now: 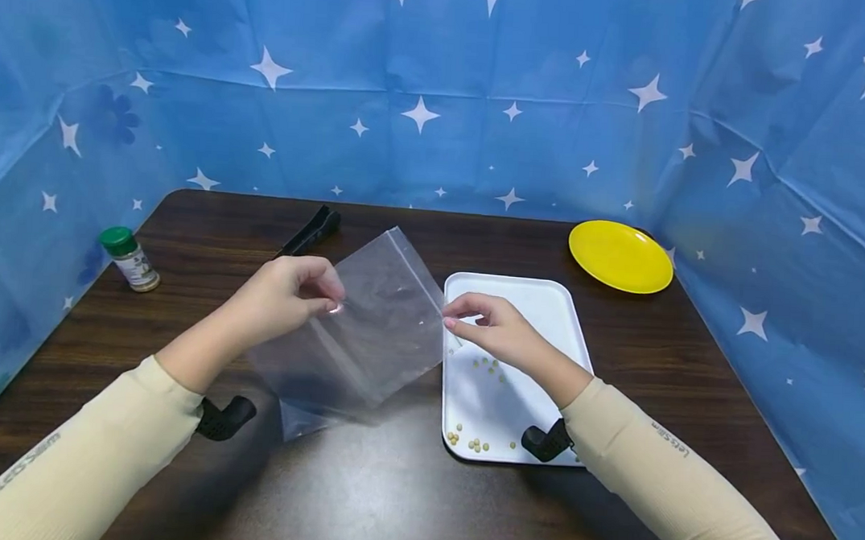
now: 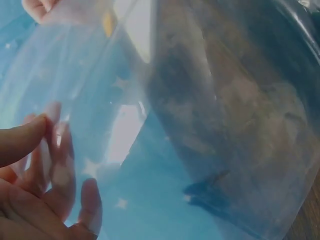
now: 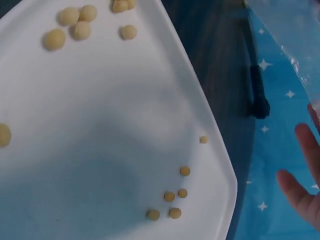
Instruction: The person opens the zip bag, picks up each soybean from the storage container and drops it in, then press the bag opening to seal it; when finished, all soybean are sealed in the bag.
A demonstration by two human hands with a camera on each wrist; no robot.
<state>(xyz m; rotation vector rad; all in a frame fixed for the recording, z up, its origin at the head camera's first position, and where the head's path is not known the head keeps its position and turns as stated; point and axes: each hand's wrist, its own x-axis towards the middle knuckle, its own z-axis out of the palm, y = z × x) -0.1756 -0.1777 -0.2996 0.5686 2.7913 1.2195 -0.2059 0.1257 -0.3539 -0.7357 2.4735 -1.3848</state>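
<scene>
A clear plastic zip bag (image 1: pixel 390 324) hangs tilted between my two hands above the table. My left hand (image 1: pixel 290 292) pinches its left side between thumb and fingers; the left wrist view shows the same hand (image 2: pixel 45 170) against the see-through film. At the zip strip's lower right end, my right hand (image 1: pixel 495 325) pinches the bag's edge over a white tray (image 1: pixel 529 298). Small round pale-yellow beans (image 1: pixel 477 445) lie scattered on the tray, several of them bunched in the right wrist view. Whether the bag's mouth is parted is hard to tell.
A green-capped seasoning jar (image 1: pixel 130 258) stands at the table's left edge. Behind the left hand lies a black elongated tool (image 1: pixel 309 232), partly hidden. A yellow plate (image 1: pixel 620 258) sits at the back right. Blue star-patterned cloth (image 1: pixel 440 85) surrounds the table.
</scene>
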